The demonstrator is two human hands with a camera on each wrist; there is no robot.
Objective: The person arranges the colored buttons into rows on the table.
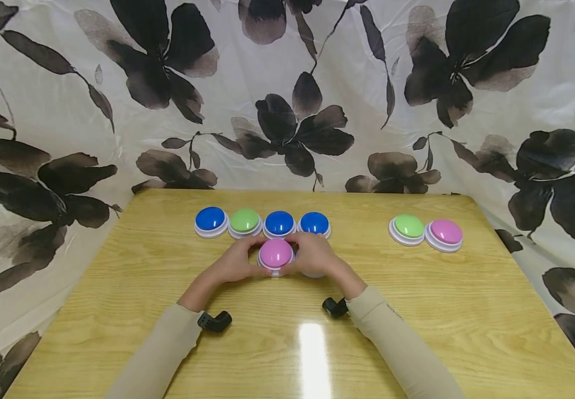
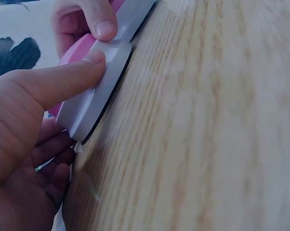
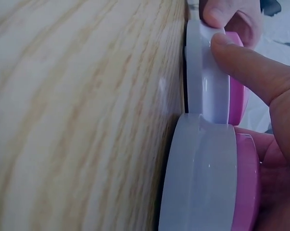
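A pink push button with a round white base sits on the table between both hands. My left hand grips its left side, thumb on the white base wall. From the other side my right hand holds the same button, its thumb against the base. Under the right hand is a second pink push button, mostly hidden in the head view, side by side with the first. Just behind the hands stands a row: a blue button, a green button and two more blue ones.
Farther right on the wooden table are a green button and a pink button, side by side. A flower-patterned cloth hangs behind the table's back edge.
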